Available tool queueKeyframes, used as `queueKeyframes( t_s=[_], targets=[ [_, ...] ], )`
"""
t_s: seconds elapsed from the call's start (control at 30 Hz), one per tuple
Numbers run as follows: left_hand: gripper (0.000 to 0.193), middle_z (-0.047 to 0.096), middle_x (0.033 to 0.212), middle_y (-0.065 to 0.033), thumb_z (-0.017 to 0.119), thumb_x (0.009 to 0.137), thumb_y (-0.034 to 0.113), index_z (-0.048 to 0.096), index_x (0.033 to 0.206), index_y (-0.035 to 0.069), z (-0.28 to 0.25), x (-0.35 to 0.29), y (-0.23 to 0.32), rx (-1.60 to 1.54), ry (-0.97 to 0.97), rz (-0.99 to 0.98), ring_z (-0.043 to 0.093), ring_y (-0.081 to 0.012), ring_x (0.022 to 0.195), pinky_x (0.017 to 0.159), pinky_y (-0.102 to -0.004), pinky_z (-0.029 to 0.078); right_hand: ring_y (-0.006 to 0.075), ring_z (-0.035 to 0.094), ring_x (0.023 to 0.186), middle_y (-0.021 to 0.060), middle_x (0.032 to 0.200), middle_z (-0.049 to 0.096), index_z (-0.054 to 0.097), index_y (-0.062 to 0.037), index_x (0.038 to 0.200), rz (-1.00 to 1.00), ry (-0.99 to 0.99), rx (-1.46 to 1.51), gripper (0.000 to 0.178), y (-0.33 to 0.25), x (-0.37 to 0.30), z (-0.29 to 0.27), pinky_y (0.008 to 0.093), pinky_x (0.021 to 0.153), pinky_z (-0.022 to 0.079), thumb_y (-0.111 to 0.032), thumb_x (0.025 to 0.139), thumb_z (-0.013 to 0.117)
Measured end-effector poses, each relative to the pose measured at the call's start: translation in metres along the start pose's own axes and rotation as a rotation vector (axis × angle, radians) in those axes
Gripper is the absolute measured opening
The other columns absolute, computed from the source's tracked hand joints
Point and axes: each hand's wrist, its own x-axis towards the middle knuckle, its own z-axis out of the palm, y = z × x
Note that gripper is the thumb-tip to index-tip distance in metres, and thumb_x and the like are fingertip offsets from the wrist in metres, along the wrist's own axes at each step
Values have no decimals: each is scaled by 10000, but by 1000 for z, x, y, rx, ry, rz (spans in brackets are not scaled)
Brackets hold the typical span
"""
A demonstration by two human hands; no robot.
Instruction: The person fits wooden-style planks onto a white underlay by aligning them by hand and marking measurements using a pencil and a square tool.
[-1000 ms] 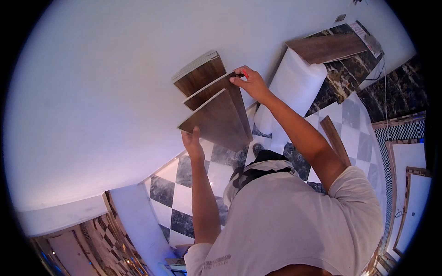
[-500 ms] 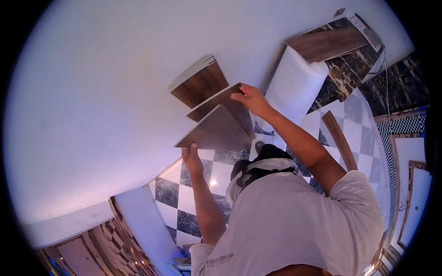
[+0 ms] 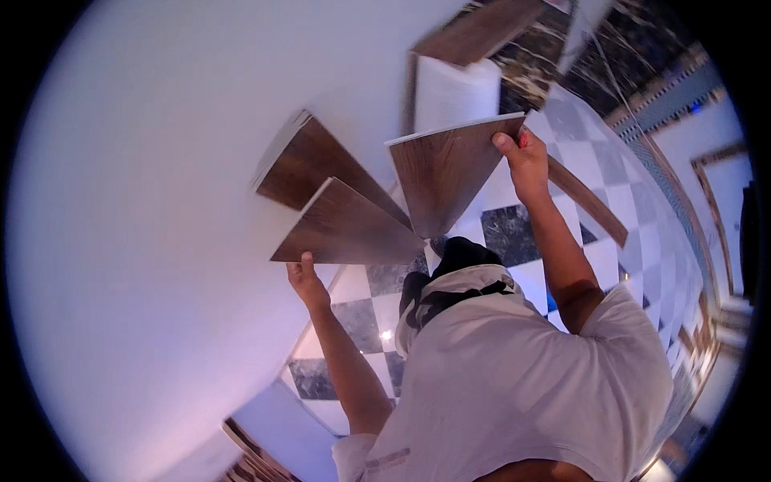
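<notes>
One brown board (image 3: 454, 173) is swinging rightward above center, clamped in the grip of the right hand (image 3: 528, 165); the left hand (image 3: 307, 281), clamped on the lower board (image 3: 345, 229) left of center, is now holding it separately.

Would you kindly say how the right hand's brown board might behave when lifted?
The brown board is likely stiff: no sag shows where the right hand holds its corner. Long and thin-edged, it could tip if released.
</notes>
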Motion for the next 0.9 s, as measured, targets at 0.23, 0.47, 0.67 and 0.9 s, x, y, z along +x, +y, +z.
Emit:
queueKeyframes(
  t_s=[0.23, 0.47, 0.67, 0.9],
  targets=[
    [528, 596, 1253, -197, 611, 981, 299, 497, 1290, -113, 9, 55, -7, 221, -14, -7, 556, -266, 1134, 1020, -366, 405, 94, 547, 948, 2, 1029, 652, 642, 19, 1130, -90, 172, -161, 364, -70, -75, -40, 267, 885, 437, -263, 912, 717],
    [651, 624, 1159, -290, 485, 1002, 474, 557, 1196, -144, -27, 73, -29, 618, -50, 23, 598, -418, 1036, 942, -438, 463, 104, 551, 963, 14, 1041, 653, 640, 25, 1146, -128, 364, -164, 417, -114, -151, -96, 270, 896, 437, -296, 897, 733],
    [355, 675, 1038, -146, 542, 998, 268, 638, 1083, -62, 74, -45, 21, 76, -391, -11, 657, -208, 926, 860, -326, 541, 100, 554, 968, 19, 1035, 656, 639, 21, 1150, -84, 432, -190, 369, -122, -224, -154, 269, 895, 441, -254, 915, 711],
    [264, 665, 929, -47, 586, 996, 240, 652, 1041, -12, 277, -306, 201, -26, -1135, 210, 599, -118, 884, 844, -271, 472, 97, 542, 880, 27, 935, 651, 634, 13, 1129, 45, 572, -288, 327, -129, -344, -252, 262, 853, 450, -209, 899, 702]
  ],
)
